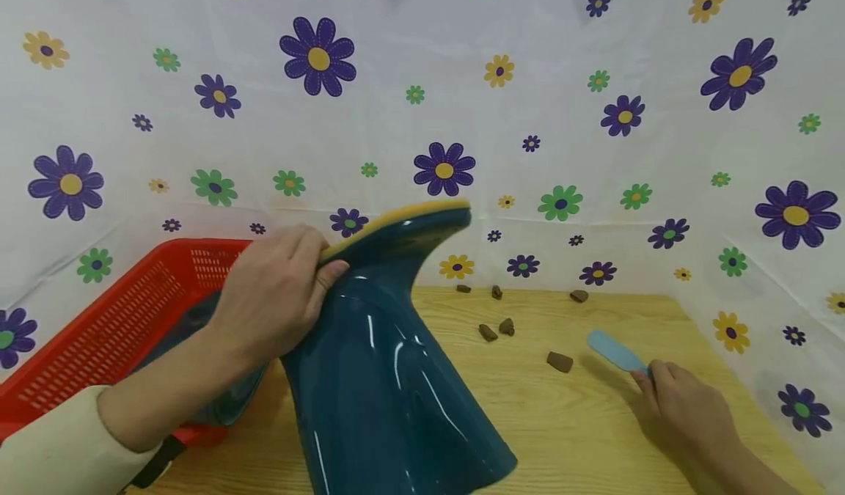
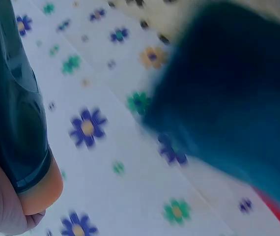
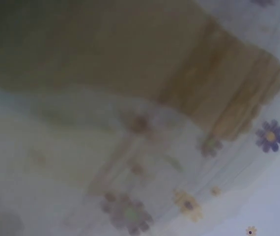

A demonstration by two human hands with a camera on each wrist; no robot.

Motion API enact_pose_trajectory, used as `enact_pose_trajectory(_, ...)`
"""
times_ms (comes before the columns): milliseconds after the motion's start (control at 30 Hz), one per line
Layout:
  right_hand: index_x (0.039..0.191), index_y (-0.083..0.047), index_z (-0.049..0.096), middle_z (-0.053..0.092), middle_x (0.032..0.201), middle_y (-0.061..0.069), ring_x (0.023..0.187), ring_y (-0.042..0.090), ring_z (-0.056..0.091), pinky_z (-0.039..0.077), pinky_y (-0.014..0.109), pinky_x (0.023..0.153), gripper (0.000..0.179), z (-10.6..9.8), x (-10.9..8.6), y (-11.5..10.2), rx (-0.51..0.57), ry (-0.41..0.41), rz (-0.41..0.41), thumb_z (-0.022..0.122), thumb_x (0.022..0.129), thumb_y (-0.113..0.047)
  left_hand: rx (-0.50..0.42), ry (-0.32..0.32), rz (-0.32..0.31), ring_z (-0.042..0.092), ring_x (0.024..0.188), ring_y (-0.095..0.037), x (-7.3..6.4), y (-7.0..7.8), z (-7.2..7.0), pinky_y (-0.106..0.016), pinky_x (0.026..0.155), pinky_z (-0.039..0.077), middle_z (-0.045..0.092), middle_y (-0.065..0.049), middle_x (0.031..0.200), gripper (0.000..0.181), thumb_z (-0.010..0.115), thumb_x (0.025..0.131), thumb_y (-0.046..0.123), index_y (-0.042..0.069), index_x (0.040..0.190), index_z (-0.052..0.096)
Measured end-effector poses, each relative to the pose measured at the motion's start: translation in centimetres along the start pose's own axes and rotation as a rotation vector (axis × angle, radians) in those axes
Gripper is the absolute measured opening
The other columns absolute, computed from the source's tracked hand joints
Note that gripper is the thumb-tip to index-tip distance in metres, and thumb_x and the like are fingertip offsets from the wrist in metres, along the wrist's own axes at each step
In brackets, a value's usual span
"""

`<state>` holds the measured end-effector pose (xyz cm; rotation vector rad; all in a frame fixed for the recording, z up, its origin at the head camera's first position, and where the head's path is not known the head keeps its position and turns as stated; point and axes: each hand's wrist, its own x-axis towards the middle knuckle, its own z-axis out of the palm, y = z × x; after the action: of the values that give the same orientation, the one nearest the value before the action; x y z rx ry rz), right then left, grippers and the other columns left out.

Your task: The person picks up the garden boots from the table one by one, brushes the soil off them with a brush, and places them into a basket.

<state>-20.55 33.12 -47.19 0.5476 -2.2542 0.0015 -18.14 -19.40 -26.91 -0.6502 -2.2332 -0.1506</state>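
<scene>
My left hand [image 1: 273, 290] grips a glossy dark teal rain boot [image 1: 389, 378] by its foot, fingers over the yellow sole and thumb on the side. The boot is upside down, its shaft slanting down to the lower right over the table. In the left wrist view the boot's foot [image 2: 22, 113] and orange-looking sole show at the left; a blurred dark blue shape fills the right. My right hand [image 1: 693, 411] pinches a light blue, flat, round-ended tool [image 1: 614, 350] above the table at the right. Several brown lumps [image 1: 560, 361] lie on the wood between boot and tool.
A red plastic basket [image 1: 119, 319] stands at the left with a dark bluish item [image 1: 240, 396] in it, partly behind my left arm. The wooden table [image 1: 528, 436] meets a white flowered sheet [image 1: 389, 128] at the back and right. The right wrist view is mostly blurred.
</scene>
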Motion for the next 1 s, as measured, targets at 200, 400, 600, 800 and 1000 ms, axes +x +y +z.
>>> enact_pose_trajectory(200, 0.07, -0.009, 0.041, 0.027, 0.059, -0.005, 0.049, 0.006, 0.02, 0.015, 0.018, 0.04, 0.062, 0.0, -0.2, 0.3, -0.014, -0.021, -0.004, 0.017, 0.108, -0.052, 0.097, -0.002, -0.16, 0.042, 0.061, -0.025, -0.7, -5.1, -2.6, -0.037, 0.053, 0.037, 0.048, -0.012, 0.072, 0.027, 0.064, 0.097, 0.024, -0.001, 0.092, 0.056)
enact_pose_trajectory(400, 0.07, -0.01, 0.043, 0.026, 0.059, -0.005, 0.049, 0.005, 0.019, 0.015, 0.017, 0.04, 0.062, -0.2, -0.2, 0.6, -0.01, -0.014, -0.021, 0.017, 0.108, -0.052, 0.16, -0.074, -0.373, 0.045, 0.059, -0.03, -2.0, -10.5, -5.0, -0.045, 0.047, 0.045, 0.048, -0.019, 0.072, 0.038, 0.052, 0.103, 0.03, -0.007, 0.095, 0.052)
enact_pose_trajectory(600, 0.07, -0.01, 0.045, 0.03, 0.06, -0.004, 0.05, 0.005, 0.02, 0.017, 0.018, 0.039, 0.063, -0.3, -0.1, 0.7, -0.002, -0.007, -0.031, 0.018, 0.108, -0.052, 0.149, -0.222, -0.599, 0.049, 0.067, -0.037, -4.6, -15.1, -6.0, -0.063, 0.064, 0.047, 0.048, -0.026, 0.078, 0.054, 0.038, 0.107, 0.038, -0.015, 0.097, 0.049)
enact_pose_trajectory(800, 0.07, -0.01, 0.046, 0.03, 0.06, -0.004, 0.05, 0.006, 0.021, 0.017, 0.019, 0.039, 0.064, 0.0, -0.2, 0.6, -0.001, -0.019, -0.023, 0.018, 0.107, -0.053, 0.105, -0.362, -0.688, 0.048, 0.057, -0.031, -8.0, -18.8, -4.8, -0.047, 0.051, 0.045, 0.047, -0.022, 0.066, 0.062, 0.03, 0.108, 0.038, -0.018, 0.089, 0.049)
enact_pose_trajectory(1000, 0.07, -0.009, 0.047, 0.031, 0.059, -0.004, 0.049, 0.005, 0.021, 0.018, 0.019, 0.039, 0.064, 0.2, -0.3, 0.6, -0.002, -0.023, -0.02, 0.02, 0.107, -0.053, 0.138, -0.462, -0.711, 0.054, 0.066, -0.047, -11.0, -20.1, -3.4, -0.059, 0.064, 0.044, 0.049, -0.031, 0.072, 0.06, 0.034, 0.107, 0.033, -0.02, 0.084, 0.05)
